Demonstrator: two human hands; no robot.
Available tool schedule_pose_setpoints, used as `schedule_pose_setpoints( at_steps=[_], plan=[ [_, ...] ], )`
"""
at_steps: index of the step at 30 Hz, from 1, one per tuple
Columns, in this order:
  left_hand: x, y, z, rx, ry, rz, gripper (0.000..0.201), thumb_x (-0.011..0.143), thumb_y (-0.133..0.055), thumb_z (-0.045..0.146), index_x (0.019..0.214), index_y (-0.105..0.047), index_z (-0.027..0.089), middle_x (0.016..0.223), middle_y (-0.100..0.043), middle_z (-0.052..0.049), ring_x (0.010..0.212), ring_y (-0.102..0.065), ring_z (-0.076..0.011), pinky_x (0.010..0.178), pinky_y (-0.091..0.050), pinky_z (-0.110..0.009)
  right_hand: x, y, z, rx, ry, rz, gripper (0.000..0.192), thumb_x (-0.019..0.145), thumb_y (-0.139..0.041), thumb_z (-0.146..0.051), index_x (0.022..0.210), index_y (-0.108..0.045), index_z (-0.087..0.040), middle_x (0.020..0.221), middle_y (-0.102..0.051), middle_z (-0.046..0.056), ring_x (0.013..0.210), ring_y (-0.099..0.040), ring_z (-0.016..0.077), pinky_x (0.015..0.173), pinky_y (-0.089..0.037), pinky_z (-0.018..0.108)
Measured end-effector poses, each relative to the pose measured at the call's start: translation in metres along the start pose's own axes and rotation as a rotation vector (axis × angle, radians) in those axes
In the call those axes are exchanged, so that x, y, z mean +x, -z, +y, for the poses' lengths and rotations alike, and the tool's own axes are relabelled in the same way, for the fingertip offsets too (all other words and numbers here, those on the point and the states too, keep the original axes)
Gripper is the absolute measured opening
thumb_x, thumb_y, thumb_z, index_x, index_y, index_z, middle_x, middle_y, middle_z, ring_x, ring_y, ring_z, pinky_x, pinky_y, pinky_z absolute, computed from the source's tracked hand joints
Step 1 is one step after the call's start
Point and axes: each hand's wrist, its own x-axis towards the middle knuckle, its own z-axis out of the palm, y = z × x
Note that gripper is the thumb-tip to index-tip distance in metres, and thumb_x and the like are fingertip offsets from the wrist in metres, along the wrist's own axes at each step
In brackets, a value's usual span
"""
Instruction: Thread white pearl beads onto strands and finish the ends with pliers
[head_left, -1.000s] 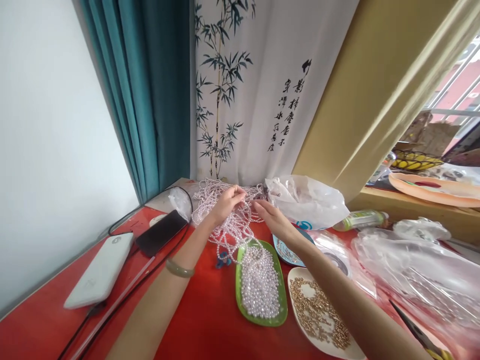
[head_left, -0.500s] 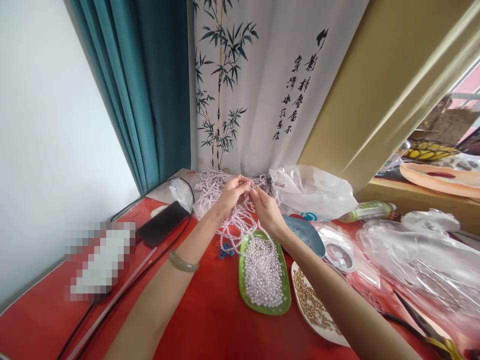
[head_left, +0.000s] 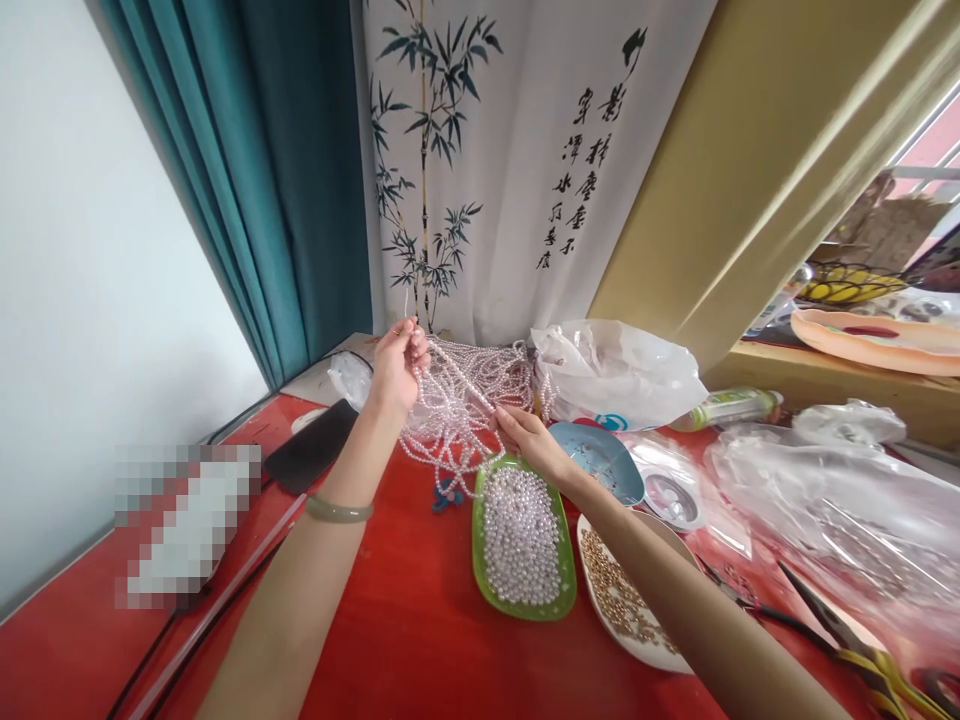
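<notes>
Since a moment ago, her left hand (head_left: pixel 397 365) has lifted away from the right, its grip pinched shut on a strand drawn up from the pile of pearl bead strings (head_left: pixel 469 400) at the back of the red table (head_left: pixel 405 640). Right hand (head_left: pixel 525 440) rests on the pile's near edge, fingers loosely closed on a strand. Such strings look light, limp, slippery and tangle-prone, best pinched on the thread between beads.

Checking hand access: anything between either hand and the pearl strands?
Nothing visible. The left hand pinches a strand lifted off the pearl strand pile; the right hand touches the pile's near edge, just above the green tray.
</notes>
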Motion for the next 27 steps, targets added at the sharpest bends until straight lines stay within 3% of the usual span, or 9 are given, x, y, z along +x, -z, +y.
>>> schedule_pose_setpoints(
  at_steps=[4,7,10,13,15,17,19,23,27],
  plan=[
    [0.004,0.006,-0.006,0.1,-0.013,0.044,0.004,0.076,-0.054,0.017,0.073,-0.051,0.017,0.055,-0.047,0.004,0.047,-0.045,-0.0049,0.044,-0.033,-0.017,-0.005,0.003,0.001,0.119,-0.069,0.094,0.038,0.079,-0.044,-0.053,0.067,-0.041,-0.018,0.051,-0.02,-0.008,0.043,-0.016,0.0055,0.041,-0.013,0.021],
    [0.004,0.007,-0.019,0.299,-0.021,0.05,0.005,0.078,-0.051,0.019,0.076,-0.05,0.016,0.059,-0.055,0.002,0.054,-0.053,-0.0079,0.052,-0.039,-0.019,-0.003,0.005,-0.001,0.202,-0.077,0.201,0.039,0.074,-0.049,-0.055,0.066,-0.038,-0.018,0.052,-0.019,-0.008,0.043,-0.013,0.0051,0.04,-0.009,0.02],
    [0.002,0.007,-0.028,0.516,-0.119,0.101,0.006,0.081,-0.047,0.019,0.076,-0.047,0.016,0.069,-0.061,-0.001,0.068,-0.057,-0.0092,0.061,-0.041,-0.019,0.0,0.006,-0.003,0.276,-0.054,0.236,0.04,0.071,-0.052,-0.056,0.066,-0.039,-0.019,0.052,-0.018,-0.009,0.043,-0.013,0.0049,0.04,-0.007,0.02],
    [-0.005,0.003,-0.027,0.627,-0.198,0.108,0.006,0.079,-0.049,0.018,0.074,-0.047,0.016,0.068,-0.06,0.0,0.061,-0.053,-0.0074,0.052,-0.037,-0.016,0.001,0.006,-0.006,0.308,-0.049,0.244,0.04,0.071,-0.052,-0.056,0.066,-0.039,-0.019,0.052,-0.017,-0.009,0.043,-0.012,0.005,0.039,-0.007,0.02],
    [-0.011,-0.004,-0.023,0.654,-0.065,-0.056,0.006,0.078,-0.051,0.02,0.074,-0.049,0.016,0.058,-0.056,0.001,0.046,-0.045,-0.0062,0.042,-0.03,-0.016,0.002,0.004,-0.008,0.313,-0.046,0.248,0.039,0.071,-0.052,-0.056,0.067,-0.04,-0.019,0.052,-0.017,-0.009,0.043,-0.012,0.0051,0.039,-0.007,0.019],
    [-0.02,-0.012,-0.022,0.659,0.192,-0.27,0.007,0.076,-0.054,0.021,0.074,-0.05,0.015,0.053,-0.056,0.001,0.038,-0.04,-0.006,0.038,-0.027,-0.017,0.003,0.002,-0.01,0.306,-0.033,0.255,0.039,0.071,-0.051,-0.056,0.067,-0.041,-0.019,0.051,-0.017,-0.009,0.042,-0.012,0.0052,0.039,-0.008,0.019],
    [-0.028,-0.021,-0.027,0.638,0.394,-0.346,0.008,0.075,-0.055,0.019,0.073,-0.05,0.014,0.057,-0.059,-0.002,0.041,-0.046,-0.0077,0.04,-0.033,-0.018,0.004,0.0,-0.011,0.275,-0.014,0.281,0.038,0.072,-0.05,-0.056,0.067,-0.041,-0.019,0.051,-0.017,-0.009,0.042,-0.012,0.0054,0.038,-0.009,0.02],
    [-0.041,-0.035,-0.044,0.449,0.464,-0.135,0.008,0.076,-0.052,0.01,0.069,-0.049,0.013,0.069,-0.062,-0.005,0.059,-0.057,-0.0103,0.054,-0.044,-0.021,0.006,-0.005,-0.007,0.096,0.049,0.362,0.039,0.073,-0.046,-0.057,0.064,-0.041,-0.02,0.049,-0.024,-0.007,0.042,-0.019,0.0071,0.039,-0.016,0.021],
    [-0.051,-0.044,-0.054,0.194,0.519,-0.048,0.009,0.078,-0.047,0.007,0.07,-0.048,0.012,0.064,-0.057,-0.003,0.055,-0.055,-0.0086,0.052,-0.042,-0.019,0.003,-0.015,0.002,-0.022,0.103,0.352,0.039,0.075,-0.044,-0.056,0.064,-0.041,-0.019,0.056,-0.036,-0.003,0.05,-0.03,0.0093,0.044,-0.024,0.022]
  ],
)
